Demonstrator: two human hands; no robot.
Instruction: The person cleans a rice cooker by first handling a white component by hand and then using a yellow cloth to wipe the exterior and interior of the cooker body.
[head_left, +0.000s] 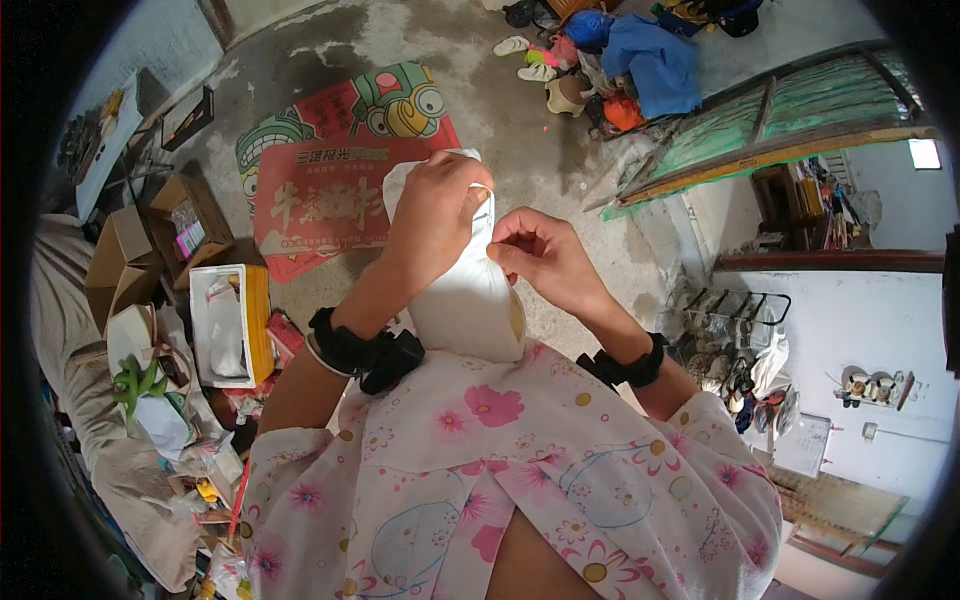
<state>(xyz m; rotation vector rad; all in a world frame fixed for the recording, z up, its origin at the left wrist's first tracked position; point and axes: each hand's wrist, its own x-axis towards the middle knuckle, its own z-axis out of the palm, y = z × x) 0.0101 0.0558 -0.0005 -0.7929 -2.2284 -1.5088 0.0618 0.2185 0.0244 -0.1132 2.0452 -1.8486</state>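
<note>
A piece of white fabric (454, 300) hangs from my hands in front of my chest, its lower end against my flowered clothing. My left hand (442, 210) grips its upper part, with thumb and fingers closed on a fold. Lower and to the right, my right hand (536, 251) pinches the fabric's right edge between thumb and fingertips. A small yellowish patch shows near the bottom right of the cloth. Black straps are around both wrists. What lies inside the folds is hidden.
Red printed mats (322, 195) lie on the concrete floor ahead. At left are a foam box (259, 326), cardboard boxes (124, 262) and clutter. A blue cloth (656, 64) lies on a pile at upper right, near a wooden frame with green netting (720, 154). A wire rack (739, 306) is at right.
</note>
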